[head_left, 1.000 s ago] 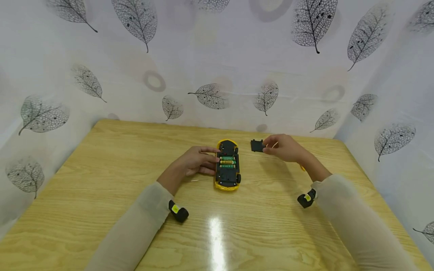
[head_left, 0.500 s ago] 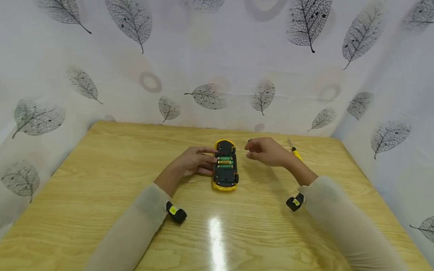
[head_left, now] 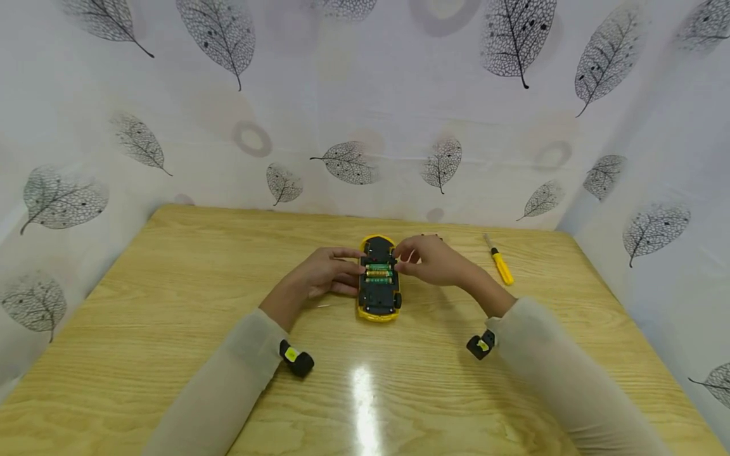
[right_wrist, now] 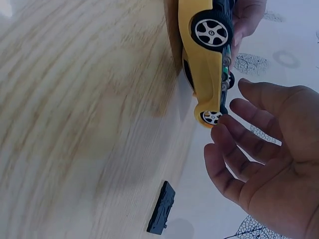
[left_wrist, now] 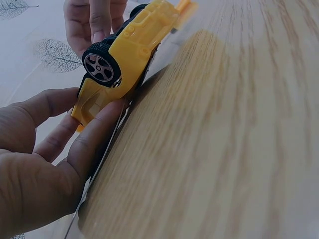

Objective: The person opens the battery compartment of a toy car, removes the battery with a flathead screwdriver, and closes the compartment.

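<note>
A yellow toy car lies upside down on the table, its black underside up. Green and gold batteries sit side by side in its uncovered compartment. My left hand holds the car by its left side; in the left wrist view, fingers lie on either side of the yellow body. My right hand is at the car's right edge with loosely bent fingers. Nothing is in its grasp in the right wrist view. A black battery cover lies on the table, mostly hidden behind that hand in the head view.
A yellow-handled screwdriver rests on the wooden table to the right. Near my left hand lies a thin pale sliver. A leaf-patterned cloth rises behind the table and along its sides.
My right hand has let go of the black battery cover and moved left to the toy car, uncovering the screwdriver. The left hand and the car have stayed put.
</note>
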Motion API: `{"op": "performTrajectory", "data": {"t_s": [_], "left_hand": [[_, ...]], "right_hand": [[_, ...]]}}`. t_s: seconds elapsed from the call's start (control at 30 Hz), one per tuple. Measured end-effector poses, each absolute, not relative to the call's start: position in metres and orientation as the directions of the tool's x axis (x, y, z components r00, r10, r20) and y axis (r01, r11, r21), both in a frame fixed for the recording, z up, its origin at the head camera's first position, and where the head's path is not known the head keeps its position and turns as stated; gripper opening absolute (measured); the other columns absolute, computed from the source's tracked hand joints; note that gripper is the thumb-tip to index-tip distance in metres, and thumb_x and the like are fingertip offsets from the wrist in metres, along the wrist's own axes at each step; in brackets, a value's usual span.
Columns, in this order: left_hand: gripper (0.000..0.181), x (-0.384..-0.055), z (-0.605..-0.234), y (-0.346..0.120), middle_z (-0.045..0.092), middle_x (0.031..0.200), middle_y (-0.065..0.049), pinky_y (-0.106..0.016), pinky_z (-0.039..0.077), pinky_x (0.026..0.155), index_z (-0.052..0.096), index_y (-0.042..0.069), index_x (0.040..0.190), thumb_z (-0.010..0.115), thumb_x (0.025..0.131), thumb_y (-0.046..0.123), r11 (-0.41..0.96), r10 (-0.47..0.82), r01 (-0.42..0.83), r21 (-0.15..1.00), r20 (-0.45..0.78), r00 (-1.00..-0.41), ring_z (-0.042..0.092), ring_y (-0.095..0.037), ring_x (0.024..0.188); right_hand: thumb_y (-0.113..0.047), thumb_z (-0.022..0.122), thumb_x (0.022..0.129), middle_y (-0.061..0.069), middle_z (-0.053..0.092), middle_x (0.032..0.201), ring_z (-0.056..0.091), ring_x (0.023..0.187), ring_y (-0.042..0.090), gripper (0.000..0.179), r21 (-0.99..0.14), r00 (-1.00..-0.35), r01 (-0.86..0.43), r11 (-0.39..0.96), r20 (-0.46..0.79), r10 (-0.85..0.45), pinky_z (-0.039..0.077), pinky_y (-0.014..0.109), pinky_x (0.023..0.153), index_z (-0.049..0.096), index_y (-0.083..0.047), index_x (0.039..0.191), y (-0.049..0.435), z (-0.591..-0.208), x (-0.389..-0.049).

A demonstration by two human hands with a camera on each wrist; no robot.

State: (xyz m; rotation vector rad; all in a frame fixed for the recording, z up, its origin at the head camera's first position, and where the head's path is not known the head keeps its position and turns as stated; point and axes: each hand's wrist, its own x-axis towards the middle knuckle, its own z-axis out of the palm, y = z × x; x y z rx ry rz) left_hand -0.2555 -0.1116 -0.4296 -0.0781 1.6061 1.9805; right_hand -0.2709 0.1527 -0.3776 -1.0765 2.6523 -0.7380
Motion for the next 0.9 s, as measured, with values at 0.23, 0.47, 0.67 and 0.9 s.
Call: {"op": "performTrajectory", "data": {"t_s": [0.23, 0.47, 0.67, 0.9], "left_hand": [[0.042, -0.254, -0.429, -0.112, 0.073, 0.110, -0.021, -0.042, 0.064, 0.076, 0.061, 0.005, 0.138, 0.068, 0.097, 0.001, -0.104, 0.402, -0.467, 0.878, -0.393, -0.827, 0.075, -0.030, 0.088], [0.042, -0.254, -0.428, -0.112, 0.074, 0.107, -0.020, -0.042, 0.065, 0.074, 0.061, 0.005, 0.138, 0.068, 0.097, -0.001, -0.114, 0.407, -0.471, 0.875, -0.391, -0.825, 0.075, -0.029, 0.086], [0.042, -0.253, -0.428, -0.113, 0.073, 0.108, -0.020, -0.042, 0.065, 0.075, 0.060, 0.004, 0.138, 0.067, 0.097, -0.001, -0.111, 0.411, -0.468, 0.877, -0.388, -0.825, 0.075, -0.028, 0.086], [0.043, -0.254, -0.429, -0.113, 0.073, 0.108, -0.020, -0.042, 0.065, 0.075, 0.061, 0.004, 0.138, 0.068, 0.097, -0.001, -0.115, 0.412, -0.465, 0.878, -0.384, -0.826, 0.075, -0.029, 0.086]], "right_hand": [[-0.017, 0.070, 0.100, 0.006, 0.071, 0.107, 0.068, 0.091, 0.021, 0.024, -0.507, -0.702, -0.623, 0.596, 0.024, -0.712, 0.059, 0.037, 0.076, 0.072, -0.004, 0.119, 0.144, -0.379, -0.268], [-0.020, 0.072, 0.098, 0.003, 0.069, 0.105, 0.063, 0.091, 0.018, 0.017, -0.468, -0.691, -0.657, 0.591, 0.059, -0.721, 0.057, 0.035, 0.077, 0.076, -0.009, 0.111, 0.138, -0.383, -0.268], [-0.019, 0.074, 0.097, 0.002, 0.068, 0.101, 0.061, 0.090, 0.019, 0.014, -0.453, -0.685, -0.670, 0.588, 0.072, -0.725, 0.056, 0.035, 0.076, 0.078, -0.010, 0.107, 0.135, -0.382, -0.266], [-0.015, 0.076, 0.095, 0.001, 0.068, 0.094, 0.062, 0.085, 0.017, 0.010, -0.448, -0.683, -0.673, 0.588, 0.071, -0.727, 0.056, 0.034, 0.074, 0.078, -0.009, 0.101, 0.132, -0.379, -0.265]]}}
